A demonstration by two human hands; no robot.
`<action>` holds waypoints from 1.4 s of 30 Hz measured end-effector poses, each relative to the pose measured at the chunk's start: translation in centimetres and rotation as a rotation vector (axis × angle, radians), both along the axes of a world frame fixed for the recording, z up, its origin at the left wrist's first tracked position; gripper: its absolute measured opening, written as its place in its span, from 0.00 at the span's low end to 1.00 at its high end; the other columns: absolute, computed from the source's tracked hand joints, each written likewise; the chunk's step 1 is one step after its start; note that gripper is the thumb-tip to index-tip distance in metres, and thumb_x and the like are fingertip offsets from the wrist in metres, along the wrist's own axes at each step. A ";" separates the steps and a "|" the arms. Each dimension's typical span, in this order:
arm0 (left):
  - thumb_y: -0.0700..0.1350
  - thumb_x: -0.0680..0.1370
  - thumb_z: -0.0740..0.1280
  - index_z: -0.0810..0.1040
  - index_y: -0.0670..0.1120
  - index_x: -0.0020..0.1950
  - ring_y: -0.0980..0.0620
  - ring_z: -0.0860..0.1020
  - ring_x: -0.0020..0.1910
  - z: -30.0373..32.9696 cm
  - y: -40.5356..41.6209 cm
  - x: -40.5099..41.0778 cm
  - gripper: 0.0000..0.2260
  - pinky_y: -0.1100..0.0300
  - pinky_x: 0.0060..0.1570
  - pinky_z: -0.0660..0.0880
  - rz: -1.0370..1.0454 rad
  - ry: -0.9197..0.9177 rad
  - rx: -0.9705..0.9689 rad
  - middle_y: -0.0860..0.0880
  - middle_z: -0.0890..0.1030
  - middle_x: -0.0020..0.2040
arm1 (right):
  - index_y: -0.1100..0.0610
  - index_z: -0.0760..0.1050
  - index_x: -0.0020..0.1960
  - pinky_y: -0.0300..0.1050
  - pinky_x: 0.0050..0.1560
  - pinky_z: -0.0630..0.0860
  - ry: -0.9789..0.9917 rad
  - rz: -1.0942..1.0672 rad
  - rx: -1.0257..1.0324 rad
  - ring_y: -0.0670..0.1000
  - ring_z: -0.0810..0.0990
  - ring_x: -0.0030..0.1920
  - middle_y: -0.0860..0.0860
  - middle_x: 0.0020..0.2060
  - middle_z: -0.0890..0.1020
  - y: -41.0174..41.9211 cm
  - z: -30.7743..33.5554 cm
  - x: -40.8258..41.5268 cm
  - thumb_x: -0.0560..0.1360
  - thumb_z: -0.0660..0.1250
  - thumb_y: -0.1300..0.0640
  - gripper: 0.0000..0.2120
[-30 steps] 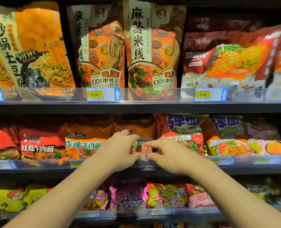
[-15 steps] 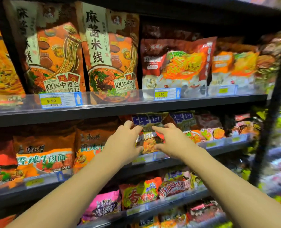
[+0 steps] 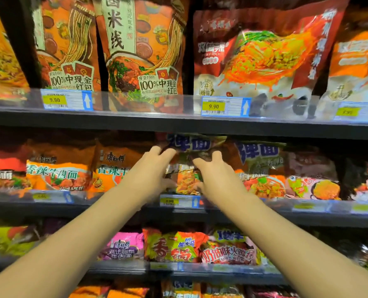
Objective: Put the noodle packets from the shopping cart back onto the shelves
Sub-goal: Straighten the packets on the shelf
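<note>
A noodle packet (image 3: 188,168) with blue characters on a dark top and an orange dish below stands upright on the middle shelf (image 3: 114,204). My left hand (image 3: 151,173) grips its left side, fingers curled over the upper corner and thumb near the bottom. My right hand (image 3: 216,175) grips its right side the same way. Both forearms reach up from below. The hands hide the packet's edges. The shopping cart is out of view.
Orange beef-noodle packets (image 3: 60,173) fill the middle shelf to the left, and a matching blue-lettered packet (image 3: 260,168) stands to the right. Tall pouches (image 3: 140,50) line the upper shelf behind price tags (image 3: 224,107). Pink and green packets (image 3: 178,246) sit on the lower shelf.
The view has moved closer and shifted right along the shelves. Both hands have stayed on the packet, keeping it at the middle shelf front.
</note>
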State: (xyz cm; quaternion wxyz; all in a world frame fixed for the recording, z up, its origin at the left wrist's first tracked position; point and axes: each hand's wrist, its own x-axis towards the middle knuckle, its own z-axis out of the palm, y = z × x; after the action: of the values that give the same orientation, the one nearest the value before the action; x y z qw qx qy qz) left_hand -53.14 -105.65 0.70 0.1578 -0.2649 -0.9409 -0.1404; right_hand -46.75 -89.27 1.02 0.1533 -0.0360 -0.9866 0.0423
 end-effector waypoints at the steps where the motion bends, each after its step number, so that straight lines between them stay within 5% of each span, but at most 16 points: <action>1: 0.50 0.73 0.78 0.65 0.52 0.74 0.44 0.72 0.64 -0.6 0.0 0.5 0.34 0.53 0.56 0.73 0.006 0.001 0.009 0.47 0.68 0.66 | 0.50 0.62 0.76 0.54 0.57 0.79 -0.006 0.027 0.029 0.63 0.78 0.58 0.59 0.68 0.62 0.1 -0.7 0.2 0.78 0.73 0.59 0.31; 5: 0.47 0.74 0.78 0.66 0.52 0.73 0.46 0.74 0.60 -1.9 0.0 1.7 0.32 0.58 0.49 0.71 -0.007 0.032 0.062 0.51 0.65 0.66 | 0.49 0.59 0.77 0.52 0.52 0.80 0.020 0.088 0.057 0.62 0.79 0.54 0.60 0.71 0.58 0.9 -1.8 0.0 0.78 0.72 0.62 0.34; 11: 0.49 0.76 0.75 0.61 0.53 0.76 0.46 0.74 0.63 -0.7 0.2 2.4 0.34 0.56 0.52 0.75 0.019 0.028 -0.012 0.51 0.65 0.70 | 0.45 0.56 0.81 0.53 0.57 0.79 -0.034 0.116 -0.019 0.63 0.79 0.59 0.59 0.74 0.58 1.8 -0.9 0.4 0.80 0.70 0.56 0.35; 16: 0.57 0.74 0.75 0.51 0.56 0.82 0.45 0.58 0.79 0.6 -0.6 3.7 0.44 0.47 0.70 0.72 0.044 0.022 -0.130 0.48 0.53 0.82 | 0.40 0.52 0.82 0.57 0.66 0.75 -0.074 0.094 -0.052 0.62 0.71 0.72 0.56 0.77 0.61 2.9 0.4 2.4 0.79 0.71 0.45 0.39; 20: 0.61 0.73 0.74 0.48 0.58 0.83 0.49 0.49 0.82 1.4 0.3 5.3 0.47 0.49 0.74 0.65 -0.075 0.038 -0.163 0.49 0.49 0.83 | 0.38 0.52 0.82 0.57 0.66 0.75 -0.083 0.014 0.014 0.59 0.69 0.74 0.53 0.77 0.63 4.0 1.1 4.6 0.75 0.71 0.37 0.42; 31: 0.61 0.74 0.73 0.52 0.57 0.83 0.47 0.55 0.81 0.7 8.1 7.1 0.44 0.48 0.75 0.64 -0.328 0.050 -0.163 0.50 0.53 0.83 | 0.37 0.53 0.81 0.56 0.65 0.74 -0.106 -0.335 -0.015 0.59 0.68 0.74 0.53 0.78 0.62 9.2 1.1 10.1 0.74 0.72 0.36 0.43; 37: 0.53 0.77 0.73 0.53 0.55 0.82 0.43 0.64 0.77 0.4 11.9 6.7 0.40 0.47 0.70 0.70 -0.261 0.017 -0.122 0.46 0.56 0.81 | 0.38 0.54 0.81 0.58 0.67 0.74 -0.112 -0.310 -0.031 0.60 0.67 0.75 0.54 0.78 0.62 13.1 0.7 9.3 0.76 0.71 0.37 0.40; 42: 0.47 0.78 0.72 0.61 0.54 0.80 0.42 0.73 0.68 -0.3 14.9 5.9 0.33 0.51 0.60 0.76 -0.141 -0.003 -0.088 0.46 0.63 0.74 | 0.44 0.60 0.80 0.56 0.68 0.73 -0.100 -0.141 -0.080 0.62 0.70 0.73 0.57 0.77 0.61 15.4 0.3 6.1 0.78 0.73 0.50 0.36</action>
State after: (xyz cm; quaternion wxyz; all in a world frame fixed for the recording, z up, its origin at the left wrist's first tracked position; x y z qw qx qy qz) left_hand -47.27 -90.70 0.35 0.1344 -0.3371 -0.9253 -0.1099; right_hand -40.67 -73.90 1.34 0.1049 -0.1133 -0.9856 0.0687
